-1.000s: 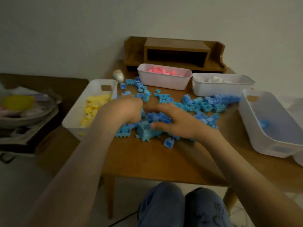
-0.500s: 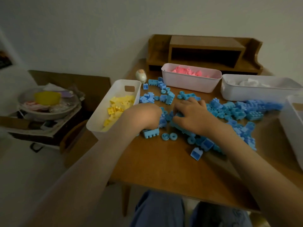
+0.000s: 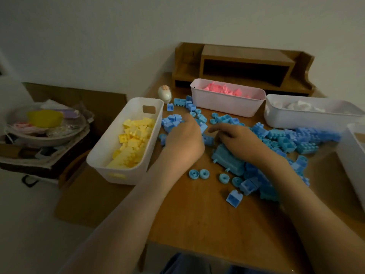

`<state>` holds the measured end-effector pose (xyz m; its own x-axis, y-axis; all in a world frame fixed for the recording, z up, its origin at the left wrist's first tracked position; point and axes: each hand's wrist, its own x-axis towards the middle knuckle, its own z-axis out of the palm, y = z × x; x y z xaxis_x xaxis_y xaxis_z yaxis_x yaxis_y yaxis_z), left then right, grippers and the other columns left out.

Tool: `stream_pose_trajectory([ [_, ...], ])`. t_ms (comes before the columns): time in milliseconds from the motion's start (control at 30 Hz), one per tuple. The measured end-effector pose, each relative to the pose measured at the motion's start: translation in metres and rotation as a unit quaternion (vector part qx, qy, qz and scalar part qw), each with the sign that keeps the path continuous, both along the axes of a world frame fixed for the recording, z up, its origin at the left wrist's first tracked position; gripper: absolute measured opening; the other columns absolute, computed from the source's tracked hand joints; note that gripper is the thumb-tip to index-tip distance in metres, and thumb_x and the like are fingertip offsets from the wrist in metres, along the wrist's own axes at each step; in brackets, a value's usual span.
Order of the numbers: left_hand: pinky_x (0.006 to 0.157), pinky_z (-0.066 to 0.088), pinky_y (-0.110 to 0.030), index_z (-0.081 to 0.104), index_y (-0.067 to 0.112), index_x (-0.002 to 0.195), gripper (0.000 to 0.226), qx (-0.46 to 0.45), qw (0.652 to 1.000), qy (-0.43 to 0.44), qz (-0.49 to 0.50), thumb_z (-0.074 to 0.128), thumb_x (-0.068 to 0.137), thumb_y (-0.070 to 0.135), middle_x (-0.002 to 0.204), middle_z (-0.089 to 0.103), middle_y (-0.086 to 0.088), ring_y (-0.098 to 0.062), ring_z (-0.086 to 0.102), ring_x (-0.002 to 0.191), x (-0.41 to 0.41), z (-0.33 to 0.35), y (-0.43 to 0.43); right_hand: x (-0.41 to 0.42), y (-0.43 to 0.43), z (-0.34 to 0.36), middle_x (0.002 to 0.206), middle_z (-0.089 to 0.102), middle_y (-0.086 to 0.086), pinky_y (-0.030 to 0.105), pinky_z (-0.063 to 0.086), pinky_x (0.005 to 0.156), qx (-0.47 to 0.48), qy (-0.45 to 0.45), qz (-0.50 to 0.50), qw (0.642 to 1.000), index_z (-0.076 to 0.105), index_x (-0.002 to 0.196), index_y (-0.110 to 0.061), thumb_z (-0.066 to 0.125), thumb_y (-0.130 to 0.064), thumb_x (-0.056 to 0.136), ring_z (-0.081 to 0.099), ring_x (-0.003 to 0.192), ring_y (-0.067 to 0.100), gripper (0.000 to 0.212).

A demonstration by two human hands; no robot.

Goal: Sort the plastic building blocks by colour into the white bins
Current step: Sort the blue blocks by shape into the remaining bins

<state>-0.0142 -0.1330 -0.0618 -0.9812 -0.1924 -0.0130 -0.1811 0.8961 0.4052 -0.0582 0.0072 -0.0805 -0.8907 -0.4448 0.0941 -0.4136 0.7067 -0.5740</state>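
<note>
Change: the right hand (image 3: 239, 141), bunched half a second ago, now stretches its fingers flat toward the yellow bin (image 3: 110, 147).
Right grip: uncurled, resting on a large blue piece (image 3: 227, 159).
Left hand (image 3: 183, 139): curled into the blue blocks (image 3: 284, 139) just right of the yellow bin; whether it holds any is unclear.
Yellow bin: yellow blocks (image 3: 134, 139).
Pink bin (image 3: 223, 107), behind and right: pink blocks (image 3: 223, 89).
Far-right bin (image 3: 308, 120): white blocks (image 3: 298, 105).

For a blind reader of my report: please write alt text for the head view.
A left hand and a right hand reach into loose blue blocks on a wooden table. White bins hold yellow blocks at left, pink blocks and white blocks at the back.
</note>
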Motion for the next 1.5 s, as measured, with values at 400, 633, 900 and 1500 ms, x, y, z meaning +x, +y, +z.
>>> stream_pose_trajectory([
  [400, 0.073, 0.045, -0.034, 0.024, 0.006, 0.141, 0.051, 0.024, 0.995, 0.101, 0.001, 0.046, 0.096, 0.013, 0.116, 0.059, -0.016, -0.028, 0.059, 0.103, -0.015, -0.029, 0.004, 0.006, 0.001, -0.001, 0.092, 0.058, -0.004, 0.026, 0.043, 0.072, 0.017, -0.041, 0.025, 0.999, 0.057, 0.098, -0.021, 0.060, -0.021, 0.086, 0.052, 0.080, 0.011, 0.013],
  [633, 0.103, 0.033, -0.040, 0.036, 0.009, 0.134, 0.042, -0.140, 0.980, 0.128, 0.059, 0.044, 0.094, 0.017, 0.142, 0.031, -0.016, -0.033, 0.033, 0.126, -0.020, -0.032, -0.006, 0.006, 0.001, -0.007, 0.085, 0.044, -0.005, 0.027, 0.037, 0.073, 0.037, 0.047, -0.021, 0.998, 0.057, 0.101, -0.016, 0.052, -0.023, 0.090, 0.046, 0.084, 0.014, 0.013],
  [900, 0.099, 0.038, -0.039, 0.031, 0.005, 0.138, 0.047, -0.088, 0.990, 0.079, 0.071, 0.046, 0.093, 0.013, 0.137, 0.043, -0.017, -0.033, 0.041, 0.124, -0.024, -0.027, -0.012, 0.002, -0.002, -0.006, 0.077, 0.047, -0.003, 0.025, 0.034, 0.066, -0.030, 0.131, -0.070, 0.988, 0.050, 0.082, -0.014, 0.049, -0.032, 0.094, 0.045, 0.074, 0.014, 0.021],
  [1500, 0.079, 0.041, -0.034, 0.045, 0.006, 0.119, 0.036, -0.019, 0.984, 0.167, -0.056, 0.050, 0.092, 0.029, 0.116, 0.053, -0.013, -0.028, 0.049, 0.109, -0.022, -0.024, -0.008, -0.013, 0.023, -0.003, 0.121, 0.053, 0.010, 0.025, 0.035, 0.078, 0.037, 0.047, -0.159, 0.985, 0.055, 0.123, -0.014, 0.047, -0.013, 0.091, 0.050, 0.108, 0.023, 0.033],
])
